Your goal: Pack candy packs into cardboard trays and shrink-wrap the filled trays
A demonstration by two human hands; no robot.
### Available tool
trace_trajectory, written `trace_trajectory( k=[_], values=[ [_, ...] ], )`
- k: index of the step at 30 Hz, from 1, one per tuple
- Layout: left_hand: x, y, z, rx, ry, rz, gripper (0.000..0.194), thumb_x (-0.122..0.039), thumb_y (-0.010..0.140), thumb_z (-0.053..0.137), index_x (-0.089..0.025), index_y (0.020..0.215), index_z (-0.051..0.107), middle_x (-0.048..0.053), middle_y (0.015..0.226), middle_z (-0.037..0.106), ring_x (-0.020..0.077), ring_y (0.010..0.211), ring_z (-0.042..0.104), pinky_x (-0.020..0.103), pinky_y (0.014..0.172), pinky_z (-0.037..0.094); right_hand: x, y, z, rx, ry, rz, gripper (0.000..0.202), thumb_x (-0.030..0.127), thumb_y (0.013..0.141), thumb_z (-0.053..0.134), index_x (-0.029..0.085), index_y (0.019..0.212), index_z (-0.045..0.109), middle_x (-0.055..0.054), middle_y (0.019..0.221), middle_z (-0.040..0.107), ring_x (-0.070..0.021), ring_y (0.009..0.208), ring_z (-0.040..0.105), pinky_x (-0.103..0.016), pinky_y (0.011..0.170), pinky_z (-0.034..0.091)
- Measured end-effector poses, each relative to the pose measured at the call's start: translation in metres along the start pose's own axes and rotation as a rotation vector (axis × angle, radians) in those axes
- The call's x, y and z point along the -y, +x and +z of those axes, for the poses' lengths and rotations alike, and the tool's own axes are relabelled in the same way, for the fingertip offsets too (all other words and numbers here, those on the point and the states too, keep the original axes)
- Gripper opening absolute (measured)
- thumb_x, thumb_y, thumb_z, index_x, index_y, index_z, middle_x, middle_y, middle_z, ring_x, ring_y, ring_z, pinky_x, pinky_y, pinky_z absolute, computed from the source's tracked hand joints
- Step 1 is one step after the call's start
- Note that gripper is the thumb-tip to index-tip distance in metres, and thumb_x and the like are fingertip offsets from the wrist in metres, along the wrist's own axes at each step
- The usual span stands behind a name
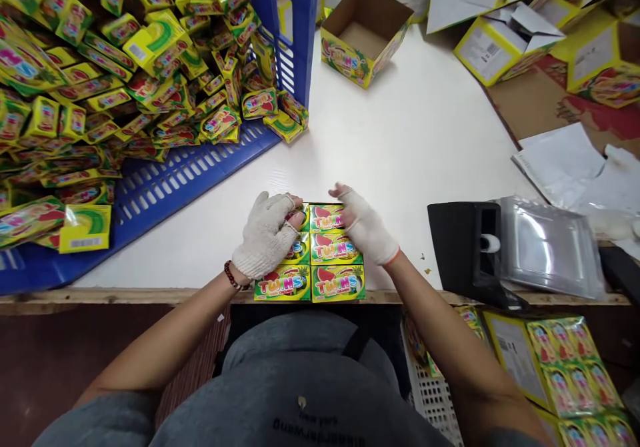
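Observation:
Several small yellow-green TWINS boxes (337, 249) lie face up in two columns at the table's front edge, forming a tight block. My left hand (270, 233), in a white fingerless-tip glove, grips the block's far left part, with its fingers curled over the upper boxes and hiding some of their print. On the opposite side, my right hand (367, 225), gloved alike, holds the far right edge of the block. Its fingers bend round the upper right box, and one fingertip points up beyond the far edge.
A blue plastic crate (200, 173) on its side spills many TWINS boxes at left. An open display carton (347, 67) stands at the back. Right of my hands are a black tape dispenser (457, 250) and clear plastic trays (547, 247). Packed boxes (570, 367) sit below the table.

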State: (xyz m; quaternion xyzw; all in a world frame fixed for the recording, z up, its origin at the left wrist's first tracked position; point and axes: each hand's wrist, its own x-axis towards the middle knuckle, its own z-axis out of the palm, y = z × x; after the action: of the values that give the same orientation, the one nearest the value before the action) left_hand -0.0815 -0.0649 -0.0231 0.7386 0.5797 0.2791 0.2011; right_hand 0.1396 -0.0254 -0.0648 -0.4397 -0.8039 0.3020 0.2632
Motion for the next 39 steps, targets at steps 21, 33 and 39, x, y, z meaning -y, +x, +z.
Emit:
trace_trajectory(
  k=[21,33,39],
  values=[
    [-0.014,-0.061,-0.006,0.34,0.4,0.332,0.07,-0.061,0.088,0.057,-0.015,0.14,0.052,0.022,0.152,0.044,0.0432,0.143,0.036,0.072,0.117,0.015,0.075,-0.077,0.015,0.282,-0.6,-0.021,0.076,0.047,0.091,0.058,0.01,0.153,0.036,-0.025,0.159,0.031,-0.0465,0.149,0.019,-0.073,0.115,0.011],
    [-0.026,-0.055,-0.009,0.392,0.379,0.364,0.08,-0.07,0.087,0.052,-0.012,0.141,0.051,0.024,0.149,0.046,0.0438,0.14,0.04,0.072,0.116,0.015,0.074,-0.077,0.012,0.335,-0.585,-0.072,0.084,0.051,0.088,0.058,0.004,0.153,0.035,-0.029,0.159,0.029,-0.0479,0.148,0.019,-0.076,0.113,0.01],
    [-0.033,-0.043,0.005,0.326,0.429,0.459,0.08,-0.062,0.087,0.057,-0.012,0.148,0.045,0.023,0.153,0.041,0.0427,0.144,0.035,0.067,0.118,0.018,0.068,-0.077,0.006,0.213,-0.354,-0.151,0.103,0.055,0.076,0.065,-0.003,0.153,0.027,-0.032,0.158,0.026,-0.0436,0.151,0.013,-0.066,0.119,0.013]
  ],
)
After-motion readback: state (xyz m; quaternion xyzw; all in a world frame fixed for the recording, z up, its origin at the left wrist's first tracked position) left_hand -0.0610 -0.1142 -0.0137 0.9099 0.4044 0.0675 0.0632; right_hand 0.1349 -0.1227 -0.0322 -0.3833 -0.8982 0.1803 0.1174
